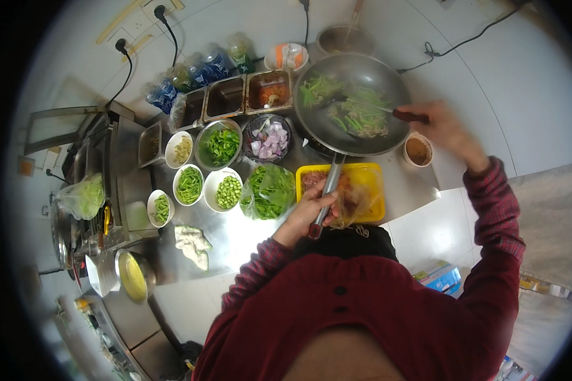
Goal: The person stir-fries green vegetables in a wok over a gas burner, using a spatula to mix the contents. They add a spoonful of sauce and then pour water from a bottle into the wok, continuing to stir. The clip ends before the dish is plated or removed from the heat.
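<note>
My left hand [312, 207] is closed around the metal handle [332, 177] of a wok [376, 74], which sits on a dark cooktop. Inside the wok, green vegetable strips [362, 125] and small pale brown pieces lie in two heaps. My right hand [441, 126], blurred, grips the dark handle of a spatula [411, 115]. The spatula's shaft reaches into the larger heap, and its blade is partly hidden by the food. Below the wok's handle, a yellow tray [381, 193] holds raw meat pieces and a clear plastic bag.
Left of the wok stand bowls of chopped onion [269, 138], green peppers [223, 146] and cut beans [189, 185]. A bag of greens [267, 190] adjoins the tray. Metal seasoning pans [225, 97] line the back. A brown-filled cup [418, 150] is near the right edge. A cloth [192, 245] lies front left.
</note>
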The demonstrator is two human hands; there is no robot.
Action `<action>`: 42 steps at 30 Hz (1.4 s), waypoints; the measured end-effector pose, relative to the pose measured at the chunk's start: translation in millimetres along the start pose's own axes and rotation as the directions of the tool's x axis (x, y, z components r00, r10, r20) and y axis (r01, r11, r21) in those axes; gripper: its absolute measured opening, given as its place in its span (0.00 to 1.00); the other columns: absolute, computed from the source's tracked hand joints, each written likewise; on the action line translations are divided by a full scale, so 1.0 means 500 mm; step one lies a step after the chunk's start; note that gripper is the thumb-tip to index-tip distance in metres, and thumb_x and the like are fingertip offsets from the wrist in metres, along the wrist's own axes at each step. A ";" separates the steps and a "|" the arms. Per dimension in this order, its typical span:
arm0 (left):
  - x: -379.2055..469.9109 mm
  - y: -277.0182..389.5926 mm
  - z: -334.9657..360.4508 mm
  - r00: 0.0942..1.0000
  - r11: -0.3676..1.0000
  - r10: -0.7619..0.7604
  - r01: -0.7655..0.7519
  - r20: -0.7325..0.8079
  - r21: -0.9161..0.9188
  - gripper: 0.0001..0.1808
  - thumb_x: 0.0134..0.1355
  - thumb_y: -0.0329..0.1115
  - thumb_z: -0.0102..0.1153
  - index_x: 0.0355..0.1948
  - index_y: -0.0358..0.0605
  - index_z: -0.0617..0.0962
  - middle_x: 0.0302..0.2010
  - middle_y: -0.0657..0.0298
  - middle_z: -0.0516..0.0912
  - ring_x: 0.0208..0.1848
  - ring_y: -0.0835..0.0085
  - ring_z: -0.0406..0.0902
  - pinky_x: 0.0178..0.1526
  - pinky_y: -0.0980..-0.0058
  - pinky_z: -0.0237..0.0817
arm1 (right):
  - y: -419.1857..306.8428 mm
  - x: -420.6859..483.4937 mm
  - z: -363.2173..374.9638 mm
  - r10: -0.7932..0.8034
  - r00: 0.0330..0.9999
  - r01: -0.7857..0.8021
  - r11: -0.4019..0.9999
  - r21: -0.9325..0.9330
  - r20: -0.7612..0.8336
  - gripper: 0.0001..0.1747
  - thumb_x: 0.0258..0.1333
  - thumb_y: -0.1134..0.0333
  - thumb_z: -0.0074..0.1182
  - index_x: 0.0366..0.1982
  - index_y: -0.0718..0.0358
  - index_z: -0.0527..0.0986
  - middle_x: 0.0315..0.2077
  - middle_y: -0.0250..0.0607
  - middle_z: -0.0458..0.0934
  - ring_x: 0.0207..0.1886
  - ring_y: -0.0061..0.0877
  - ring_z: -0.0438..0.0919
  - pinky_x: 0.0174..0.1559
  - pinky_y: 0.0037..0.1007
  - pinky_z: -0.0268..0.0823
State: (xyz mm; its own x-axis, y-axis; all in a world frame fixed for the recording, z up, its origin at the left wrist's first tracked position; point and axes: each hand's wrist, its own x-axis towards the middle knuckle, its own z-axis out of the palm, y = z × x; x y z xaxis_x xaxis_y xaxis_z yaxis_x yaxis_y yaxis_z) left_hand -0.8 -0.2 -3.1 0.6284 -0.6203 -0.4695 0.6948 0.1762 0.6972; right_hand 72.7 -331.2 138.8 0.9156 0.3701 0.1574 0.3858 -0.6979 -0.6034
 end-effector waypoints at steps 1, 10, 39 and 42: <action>0.000 -0.001 0.000 1.000 1.000 -0.001 0.001 0.007 -0.006 0.20 0.71 0.34 0.51 0.63 0.50 0.68 0.22 0.63 0.77 0.17 0.77 0.71 0.18 0.81 0.61 | -0.001 0.005 -0.015 -0.063 0.998 0.062 0.986 -0.153 -0.002 0.20 0.52 0.76 0.58 0.48 0.60 0.82 0.26 0.37 0.84 0.25 0.25 0.80 0.29 0.27 0.69; 0.000 -0.004 0.001 1.000 1.000 0.013 -0.013 -0.001 -0.001 0.21 0.71 0.35 0.52 0.64 0.49 0.68 0.22 0.63 0.77 0.17 0.78 0.71 0.19 0.81 0.61 | 0.034 0.066 0.072 -0.122 0.993 0.095 0.757 -0.646 0.002 0.21 0.53 0.72 0.56 0.50 0.50 0.79 0.38 0.41 0.81 0.36 0.42 0.79 0.38 0.41 0.71; 0.000 0.003 0.006 1.000 1.000 -0.008 0.008 -0.008 -0.012 0.19 0.71 0.33 0.51 0.61 0.48 0.67 0.22 0.62 0.77 0.16 0.76 0.70 0.18 0.79 0.61 | -0.058 -0.096 -0.136 0.282 0.873 -0.179 0.945 -0.275 0.397 0.20 0.49 0.73 0.55 0.46 0.61 0.82 0.37 0.50 0.84 0.42 0.44 0.80 0.47 0.39 0.71; -0.005 0.002 0.005 1.000 1.000 -0.007 0.006 -0.011 -0.022 0.19 0.71 0.33 0.51 0.62 0.48 0.67 0.22 0.62 0.77 0.16 0.76 0.71 0.18 0.80 0.61 | -0.002 -0.079 0.010 0.119 0.988 -0.094 0.970 -0.226 0.101 0.22 0.50 0.75 0.56 0.51 0.67 0.78 0.33 0.56 0.81 0.32 0.37 0.81 0.39 0.34 0.71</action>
State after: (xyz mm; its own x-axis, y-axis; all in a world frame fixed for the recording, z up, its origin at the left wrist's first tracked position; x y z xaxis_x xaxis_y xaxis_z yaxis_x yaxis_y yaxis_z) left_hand -2.6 -0.6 0.2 0.6275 -0.6132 -0.4799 0.7064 0.1891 0.6821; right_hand 35.4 -342.0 129.2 0.9388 0.3445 0.0050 0.3141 -0.8498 -0.4232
